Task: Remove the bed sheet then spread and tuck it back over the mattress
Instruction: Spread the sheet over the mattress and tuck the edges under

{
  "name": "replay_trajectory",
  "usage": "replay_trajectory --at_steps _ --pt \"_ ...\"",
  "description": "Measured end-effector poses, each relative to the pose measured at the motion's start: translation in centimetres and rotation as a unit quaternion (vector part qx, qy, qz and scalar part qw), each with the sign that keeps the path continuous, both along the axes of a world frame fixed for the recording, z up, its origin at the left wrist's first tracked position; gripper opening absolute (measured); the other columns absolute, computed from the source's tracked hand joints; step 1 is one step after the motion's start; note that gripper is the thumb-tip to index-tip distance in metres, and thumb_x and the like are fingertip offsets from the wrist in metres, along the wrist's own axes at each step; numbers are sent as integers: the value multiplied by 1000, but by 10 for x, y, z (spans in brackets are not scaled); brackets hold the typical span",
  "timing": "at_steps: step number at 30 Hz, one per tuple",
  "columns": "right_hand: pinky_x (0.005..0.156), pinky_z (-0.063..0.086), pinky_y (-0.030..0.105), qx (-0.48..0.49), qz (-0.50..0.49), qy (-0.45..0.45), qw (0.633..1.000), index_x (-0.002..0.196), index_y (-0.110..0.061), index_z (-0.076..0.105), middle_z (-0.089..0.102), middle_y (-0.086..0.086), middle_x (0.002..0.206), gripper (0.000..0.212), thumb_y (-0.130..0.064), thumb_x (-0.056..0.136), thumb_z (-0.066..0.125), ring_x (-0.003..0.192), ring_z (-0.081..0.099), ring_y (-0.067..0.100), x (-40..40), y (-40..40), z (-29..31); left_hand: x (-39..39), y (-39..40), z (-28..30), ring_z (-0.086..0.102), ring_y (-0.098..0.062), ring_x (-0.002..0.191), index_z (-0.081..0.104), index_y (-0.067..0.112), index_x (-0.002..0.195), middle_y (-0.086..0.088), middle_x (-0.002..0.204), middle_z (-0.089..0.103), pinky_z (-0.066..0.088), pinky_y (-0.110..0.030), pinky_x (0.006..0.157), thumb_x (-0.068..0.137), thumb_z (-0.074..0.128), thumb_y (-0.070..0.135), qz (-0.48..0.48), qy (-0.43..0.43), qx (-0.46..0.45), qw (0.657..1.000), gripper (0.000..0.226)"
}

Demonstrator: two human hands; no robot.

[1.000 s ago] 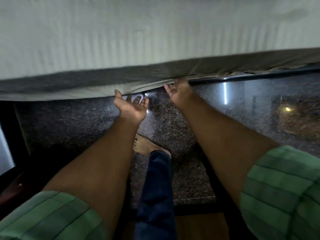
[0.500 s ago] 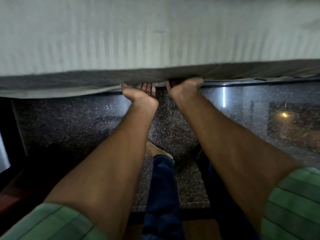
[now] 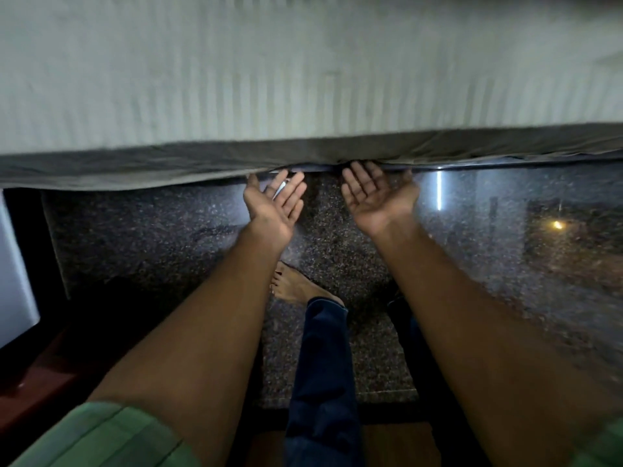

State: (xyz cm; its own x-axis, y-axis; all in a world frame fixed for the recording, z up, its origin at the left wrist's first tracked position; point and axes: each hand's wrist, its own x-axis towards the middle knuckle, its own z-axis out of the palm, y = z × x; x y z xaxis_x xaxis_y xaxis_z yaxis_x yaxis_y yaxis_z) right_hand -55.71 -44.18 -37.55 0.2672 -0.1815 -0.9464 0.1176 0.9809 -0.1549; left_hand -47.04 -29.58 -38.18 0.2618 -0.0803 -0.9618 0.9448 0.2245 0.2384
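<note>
A pale striped bed sheet (image 3: 303,72) covers the top and side of the mattress across the upper half of the view. Its lower hem (image 3: 168,166) hangs in shadow along the mattress's bottom edge. My left hand (image 3: 274,205) is palm up with straight fingers, just below the hem and holding nothing. My right hand (image 3: 376,193) is also palm up and open, its fingertips at the hem where the sheet meets the bed's underside.
A dark speckled granite floor (image 3: 488,251) lies below the bed, with light reflections on it. My bare foot (image 3: 293,288) and blue trouser leg (image 3: 323,365) stand between my arms. A white panel (image 3: 13,271) is at the left edge, and a reddish wooden surface (image 3: 40,375) lies below it.
Half a second ago both hands were pushed up under the sheet's edge with fingers tucked in. Now they have drawn back and down, palms up and fingers spread.
</note>
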Motion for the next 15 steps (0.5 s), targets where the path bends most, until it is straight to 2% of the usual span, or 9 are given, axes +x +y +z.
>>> replay_trajectory --at_steps 3,6,10,15 --pt "106 44 42 28 30 13 999 140 -8 56 62 18 140 77 -65 104 20 122 62 33 16 29 6 4 4 4 65 -22 121 62 16 135 -9 129 70 40 -33 113 102 22 66 60 4 -16 998 72" --pt "103 43 44 50 38 -21 998 142 -6 53 60 21 142 76 -64 104 23 132 57 36 49 58 9 20 11 4 63 -25 122 60 12 137 -13 131 67 43 -35 110 101 26 66 109 -8 -35 993 73" --pt "115 39 48 67 -10 -36 997 149 -4 44 51 23 149 75 -61 105 26 139 50 38 96 92 10 50 36 4 60 -30 119 56 1 137 -18 130 64 43 -38 113 99 30 69 145 -19 -44 988 82" --pt "117 33 51 57 24 -16 998 152 -6 41 43 19 156 77 -64 104 23 146 41 36 123 141 6 84 93 3 54 -28 135 49 9 145 -15 146 56 40 -38 112 98 32 70 191 -40 -7 981 79"
